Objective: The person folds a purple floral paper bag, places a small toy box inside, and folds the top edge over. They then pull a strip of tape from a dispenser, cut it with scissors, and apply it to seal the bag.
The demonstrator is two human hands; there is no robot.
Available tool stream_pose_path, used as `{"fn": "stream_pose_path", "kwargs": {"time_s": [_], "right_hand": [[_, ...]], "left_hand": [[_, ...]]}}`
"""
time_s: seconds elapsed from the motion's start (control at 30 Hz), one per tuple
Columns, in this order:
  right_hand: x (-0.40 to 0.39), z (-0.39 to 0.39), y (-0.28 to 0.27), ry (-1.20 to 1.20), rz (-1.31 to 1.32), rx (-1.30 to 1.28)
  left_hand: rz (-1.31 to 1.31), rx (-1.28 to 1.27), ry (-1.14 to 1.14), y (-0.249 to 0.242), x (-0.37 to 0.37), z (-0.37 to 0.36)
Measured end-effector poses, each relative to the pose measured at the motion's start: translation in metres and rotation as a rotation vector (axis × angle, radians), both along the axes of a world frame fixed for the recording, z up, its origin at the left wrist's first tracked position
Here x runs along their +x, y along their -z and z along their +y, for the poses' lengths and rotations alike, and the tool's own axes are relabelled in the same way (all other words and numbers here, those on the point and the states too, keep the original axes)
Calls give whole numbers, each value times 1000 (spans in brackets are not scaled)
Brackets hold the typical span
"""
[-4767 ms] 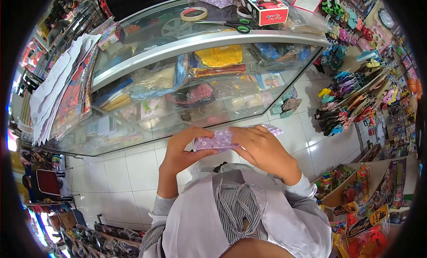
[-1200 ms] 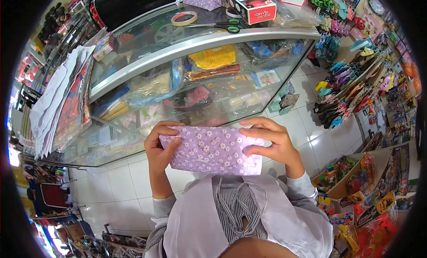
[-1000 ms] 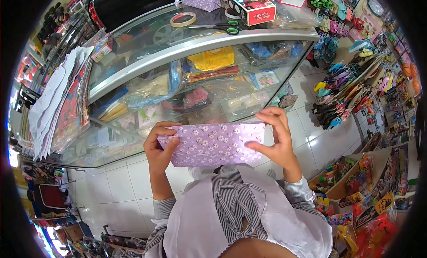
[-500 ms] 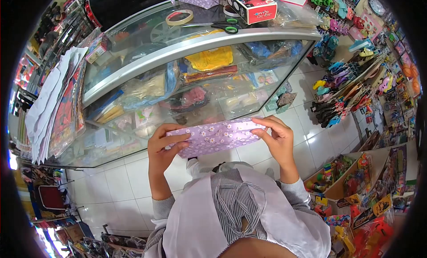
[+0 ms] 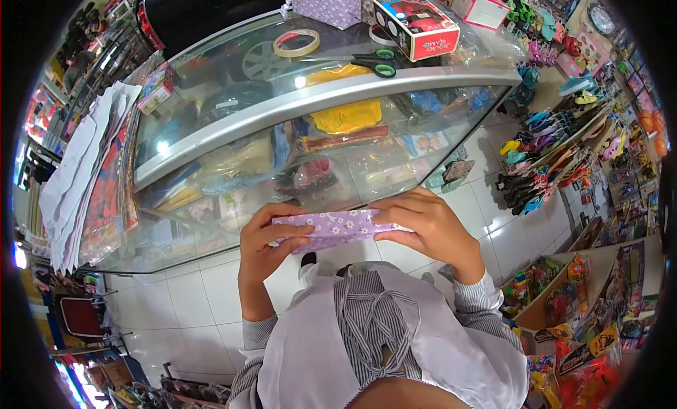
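Note:
In front of my body, both hands hold a folded piece of purple wrapping paper [image 5: 340, 224] with white flowers, just off the near side of the glass counter. My left hand [image 5: 270, 243] pinches its left end between thumb and fingers. At the right end, my right hand [image 5: 431, 229] grips the paper, its fingers over the top edge and thumb on the near face. Up on the counter lie a roll of tape [image 5: 305, 52] and scissors [image 5: 368, 61] with green and black handles. Behind them stands a box wrapped in matching purple paper [image 5: 328, 8].
The glass display counter [image 5: 324, 87] holds bagged clothes. A red and white toy box [image 5: 431, 42] sits on its right part, and a stack of paper sheets [image 5: 88, 155] hangs at its left. Sandals on a rack [image 5: 546, 162] and toy shelves [image 5: 543, 296] stand to the right.
My right hand has moved left along the paper and turned, its fingers now reaching over the top edge. The paper looks narrower and sits slightly lower. The counter appears lower in view.

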State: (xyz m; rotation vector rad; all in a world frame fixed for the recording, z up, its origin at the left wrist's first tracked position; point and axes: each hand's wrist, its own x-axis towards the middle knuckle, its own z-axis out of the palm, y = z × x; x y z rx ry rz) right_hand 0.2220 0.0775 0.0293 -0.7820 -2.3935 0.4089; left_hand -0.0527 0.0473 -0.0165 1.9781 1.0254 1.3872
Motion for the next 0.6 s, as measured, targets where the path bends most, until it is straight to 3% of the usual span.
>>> {"fn": "stream_pose_path", "kwargs": {"time_s": [0.33, 0.6], "right_hand": [[-24, 26, 0, -49, 100, 11], [-33, 30, -12, 20, -9, -78]], "left_hand": [[139, 9, 66, -17, -19, 26], [121, 15, 56, -19, -23, 32]]}}
